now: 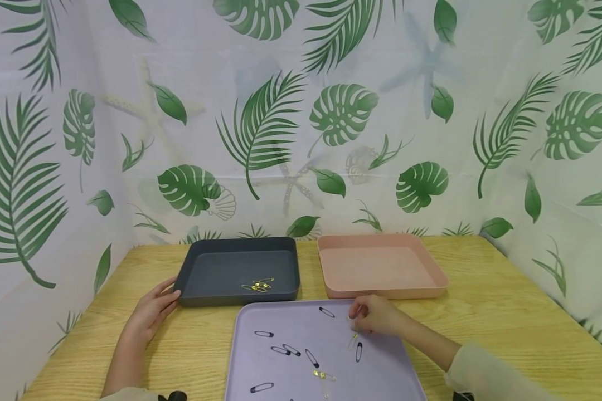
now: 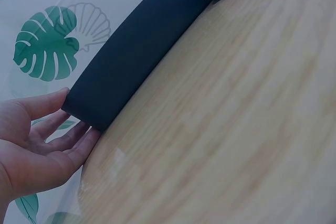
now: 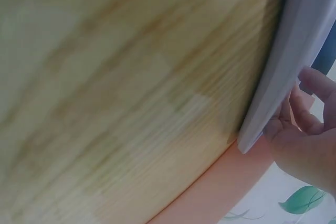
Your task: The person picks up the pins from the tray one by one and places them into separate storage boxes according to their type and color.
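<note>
At the near left corner of the dark blue-grey tray (image 1: 238, 301), my left hand (image 1: 151, 312) rests its thumb and fingertips against the side; the left wrist view shows the loosely bent fingers (image 2: 68, 142) touching the tray's end. Several gold safety pins (image 1: 260, 285) lie in that tray. My right hand (image 1: 378, 316) is over the right part of the lavender tray (image 1: 253, 309), thumb and fingers pinching what appears to be a gold safety pin (image 1: 350, 319), mostly covered. Black safety pins (image 1: 358, 352) and gold safety pins (image 1: 324, 375) lie scattered on the lavender tray.
A pink tray (image 1: 381, 293) stands beyond the right hand, beside the dark tray. All the trays are on a wood-grain table (image 1: 195, 351). Behind and at the sides hangs a white cloth (image 1: 291, 211) printed with green leaves.
</note>
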Demonstrator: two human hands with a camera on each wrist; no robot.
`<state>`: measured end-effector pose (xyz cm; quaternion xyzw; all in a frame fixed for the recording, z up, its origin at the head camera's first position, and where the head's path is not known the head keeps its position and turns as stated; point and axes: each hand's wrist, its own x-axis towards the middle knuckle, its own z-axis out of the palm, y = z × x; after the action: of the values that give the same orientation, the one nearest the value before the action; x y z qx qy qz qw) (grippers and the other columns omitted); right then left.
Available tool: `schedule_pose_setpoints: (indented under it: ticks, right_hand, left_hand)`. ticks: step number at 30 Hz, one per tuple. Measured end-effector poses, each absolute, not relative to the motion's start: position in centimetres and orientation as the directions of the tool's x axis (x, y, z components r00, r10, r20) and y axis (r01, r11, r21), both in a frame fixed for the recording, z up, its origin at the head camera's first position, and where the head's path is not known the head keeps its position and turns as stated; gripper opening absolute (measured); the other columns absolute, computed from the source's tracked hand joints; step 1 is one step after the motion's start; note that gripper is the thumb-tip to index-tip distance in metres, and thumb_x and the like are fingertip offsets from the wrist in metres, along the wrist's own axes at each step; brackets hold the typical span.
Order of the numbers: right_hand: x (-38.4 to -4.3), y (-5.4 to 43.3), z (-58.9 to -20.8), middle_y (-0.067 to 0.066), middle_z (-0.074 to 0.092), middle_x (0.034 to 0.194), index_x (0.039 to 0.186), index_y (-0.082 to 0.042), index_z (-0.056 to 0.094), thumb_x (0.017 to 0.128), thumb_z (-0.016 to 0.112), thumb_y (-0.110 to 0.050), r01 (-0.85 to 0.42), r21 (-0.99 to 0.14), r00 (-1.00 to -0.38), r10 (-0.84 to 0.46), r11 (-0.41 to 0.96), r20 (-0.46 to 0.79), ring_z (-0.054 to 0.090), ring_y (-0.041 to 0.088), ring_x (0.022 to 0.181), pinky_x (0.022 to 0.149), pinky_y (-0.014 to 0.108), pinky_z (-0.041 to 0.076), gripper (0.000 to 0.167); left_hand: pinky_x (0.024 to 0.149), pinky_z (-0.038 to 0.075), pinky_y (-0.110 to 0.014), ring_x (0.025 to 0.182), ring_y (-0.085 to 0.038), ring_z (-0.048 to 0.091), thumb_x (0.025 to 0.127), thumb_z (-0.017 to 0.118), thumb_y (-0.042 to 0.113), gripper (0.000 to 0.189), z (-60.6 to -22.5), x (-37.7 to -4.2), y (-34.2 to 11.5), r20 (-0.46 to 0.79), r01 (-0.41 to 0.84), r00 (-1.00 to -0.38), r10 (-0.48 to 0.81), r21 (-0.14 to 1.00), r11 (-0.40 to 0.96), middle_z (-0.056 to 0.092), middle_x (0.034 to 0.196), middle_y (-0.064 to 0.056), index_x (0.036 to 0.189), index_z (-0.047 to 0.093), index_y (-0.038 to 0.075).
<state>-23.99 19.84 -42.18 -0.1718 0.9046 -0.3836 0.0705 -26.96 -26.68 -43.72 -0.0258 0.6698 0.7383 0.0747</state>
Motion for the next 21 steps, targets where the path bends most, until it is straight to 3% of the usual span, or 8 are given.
schedule_pose_setpoints:
  ticks: [8,21]
  right_hand:
    - [-24.00,19.86,-41.83,-0.003,0.052,0.062,0.078,-0.005,0.063,0.073,0.065,0.008,-0.320,-0.701,-0.901,-0.434,0.637,0.017,0.048,0.010,0.049,0.042,0.021,0.040,0.013]
    - [-23.88,20.01,-41.95,-0.002,0.054,0.067,0.074,-0.004,0.062,0.076,0.066,0.006,-0.318,-0.711,-0.901,-0.433,0.627,0.022,0.049,0.010,0.053,0.044,0.021,0.042,0.011]
  left_hand:
    - [0.099,0.033,-0.025,0.107,-0.002,0.049,0.097,0.045,0.007,0.059,-43.33,-26.83,-26.56,-0.138,-0.145,-0.987,0.077,0.985,-0.089,0.013,0.146,-0.025,0.147,0.012,0.002]
    - [0.100,0.033,-0.025,0.110,-0.004,0.047,0.098,0.044,0.007,0.059,-43.51,-26.98,-26.75,-0.136,-0.142,-0.988,0.079,0.987,-0.081,0.014,0.146,-0.025,0.147,0.012,0.002]
